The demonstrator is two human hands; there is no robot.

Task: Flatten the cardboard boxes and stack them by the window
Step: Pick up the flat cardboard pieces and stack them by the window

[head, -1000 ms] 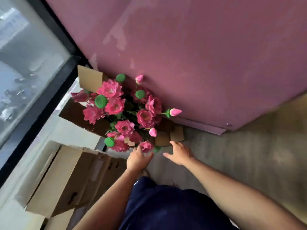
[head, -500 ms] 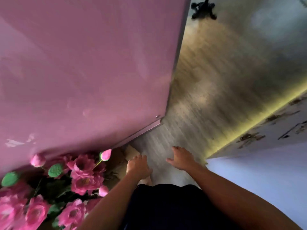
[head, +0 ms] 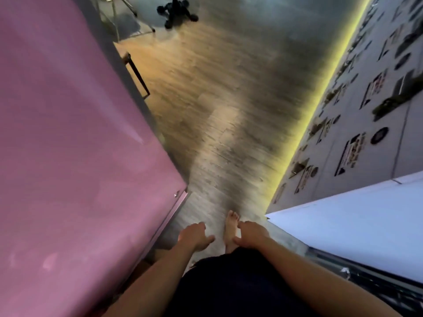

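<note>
A person's left hand and right hand are hanging empty, fingers loosely curled, apart, above a wood floor; no boxes are showing, so one probably needs finding next.

Both bare forearms are reaching forward and down from the bottom edge, each ending in a hand that is holding nothing.

The left hand is hanging palm-down with its fingers loosely curled and its thumb pointing toward the right hand, which is mirroring it, knuckles up and fingers loosely bent. The two hands are hovering near each other without touching. Between them a bare foot is showing, toes pointing forward, while dark clothing is covering the body between the forearms.
</note>
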